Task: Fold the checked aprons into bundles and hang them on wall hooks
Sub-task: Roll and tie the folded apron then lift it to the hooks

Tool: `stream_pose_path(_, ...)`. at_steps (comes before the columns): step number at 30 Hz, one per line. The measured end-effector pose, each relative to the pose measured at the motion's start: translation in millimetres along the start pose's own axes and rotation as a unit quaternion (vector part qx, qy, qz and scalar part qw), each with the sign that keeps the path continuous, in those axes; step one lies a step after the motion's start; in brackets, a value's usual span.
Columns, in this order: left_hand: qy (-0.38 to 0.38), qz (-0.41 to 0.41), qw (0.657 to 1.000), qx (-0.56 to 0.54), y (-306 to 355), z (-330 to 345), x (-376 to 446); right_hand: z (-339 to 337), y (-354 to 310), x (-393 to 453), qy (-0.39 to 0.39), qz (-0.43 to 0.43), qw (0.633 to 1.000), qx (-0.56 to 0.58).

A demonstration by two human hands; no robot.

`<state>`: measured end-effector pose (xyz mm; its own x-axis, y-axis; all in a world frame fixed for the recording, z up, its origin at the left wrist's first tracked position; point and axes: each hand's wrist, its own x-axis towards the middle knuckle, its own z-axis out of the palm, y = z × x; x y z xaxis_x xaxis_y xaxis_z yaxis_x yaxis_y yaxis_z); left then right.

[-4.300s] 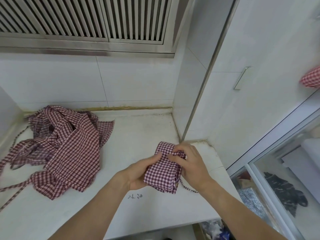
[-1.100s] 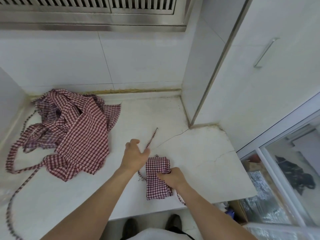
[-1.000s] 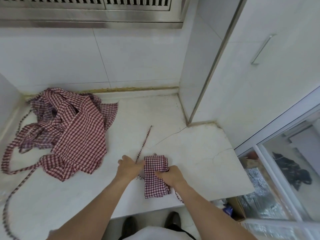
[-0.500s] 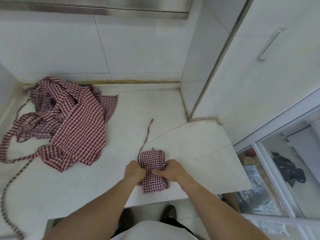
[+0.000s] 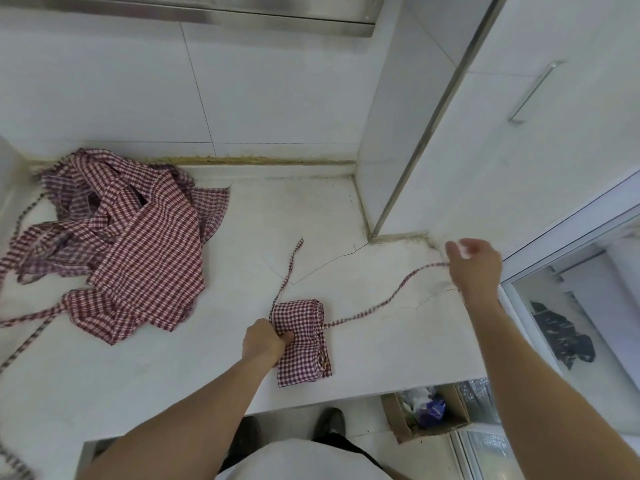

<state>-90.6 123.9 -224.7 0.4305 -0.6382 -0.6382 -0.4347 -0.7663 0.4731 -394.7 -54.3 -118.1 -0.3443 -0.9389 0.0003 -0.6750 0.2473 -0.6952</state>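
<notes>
A red-and-white checked apron, folded into a small bundle (image 5: 304, 344), lies on the white counter (image 5: 346, 209) near its front edge. My left hand (image 5: 265, 342) grips the bundle's left side and holds it down. My right hand (image 5: 474, 263) is raised to the right and pinches one apron string (image 5: 384, 301), drawn out from the bundle. A second string (image 5: 287, 271) trails from the bundle toward the back. No wall hooks are in view.
A loose heap of checked aprons (image 5: 121, 237) with trailing ties covers the counter's back left. A white cabinet (image 5: 502, 150) with a metal handle stands at the right. Below the counter's front edge sits an open cardboard box (image 5: 426, 410) of rubbish.
My right hand left the bundle and pulled a string out to the right. My left hand stayed gripping the bundle's left side. The camera tilted further down.
</notes>
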Motion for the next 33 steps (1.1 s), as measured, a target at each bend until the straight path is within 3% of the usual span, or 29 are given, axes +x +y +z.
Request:
stream_pose_path(1, 0.002, 0.002, 1.0, 0.0, -0.1, 0.6, -0.3, 4.2, 2.4, -7.6, 0.097, -0.039, 0.994, -0.026)
stream_pose_path(2, 0.004, 0.004, 1.0, 0.002, -0.9, 1.5, 0.2, 10.5, 1.6, -21.3, 0.146, -0.088, 0.985, -0.018)
stream_pose_path(3, 0.006, 0.005, 1.0, 0.004, -1.3, 1.6, 0.5, 23.2, 2.7, -35.9, 0.132, -0.119, 0.984, -0.003)
stream_pose_path(4, 0.008, 0.004, 1.0, 0.004, -2.6, 2.5, 0.9, 37.8, 4.7, -51.4, 0.069, -0.119, 0.99, 0.005)
stream_pose_path(6, 0.01, 0.005, 1.0, 0.002, -3.7, 2.7, 1.5, 64.0, 1.0, -87.0, -0.17, 0.019, 0.985, -0.001)
stream_pose_path(8, 0.014, 0.005, 1.0, -0.001, -3.5, 4.7, 1.0, 88.9, 2.5, -123.8, -0.366, 0.192, 0.91, 0.001)
stream_pose_path(9, 0.017, 0.005, 1.0, -0.002, -2.7, 5.3, -0.2, 103.4, 7.7, -138.3, -0.403, 0.233, 0.885, 0.008)
stream_pose_path(14, 0.033, 0.004, 0.999, 0.006, -1.1, 7.7, -3.2, 145.7, 13.8, -166.9, -0.332, 0.262, 0.89, 0.169)
stream_pose_path(17, 0.041, 0.004, 0.999, 0.0, 0.0, 8.7, -5.3, 145.9, 1.5, -165.9, -0.227, 0.118, 0.953, 0.161)
stream_pose_path(19, 0.046, 0.008, 0.999, 0.002, 2.1, 9.3, -6.6, 135.8, -11.3, -175.3, -0.176, -0.013, 0.973, 0.152)
stream_pose_path(22, 0.058, 0.012, 0.998, 0.008, 5.0, 8.1, -7.6, 130.6, -30.8, -202.3, -0.249, -0.197, 0.936, 0.153)
stream_pose_path(24, 0.074, 0.017, 0.997, 0.008, 4.6, 8.6, -6.5, 141.0, -24.2, -212.3, -0.307, -0.271, 0.905, 0.113)
stream_pose_path(27, 0.098, 0.034, 0.995, -0.012, 1.7, 10.9, -5.8, 158.6, -1.0, -211.0, -0.273, -0.301, 0.913, 0.044)
stream_pose_path(33, 0.126, 0.103, 0.984, -0.075, -0.9, 13.6, -17.4, 163.8, -2.3, -212.0, -0.228, -0.251, 0.939, -0.051)
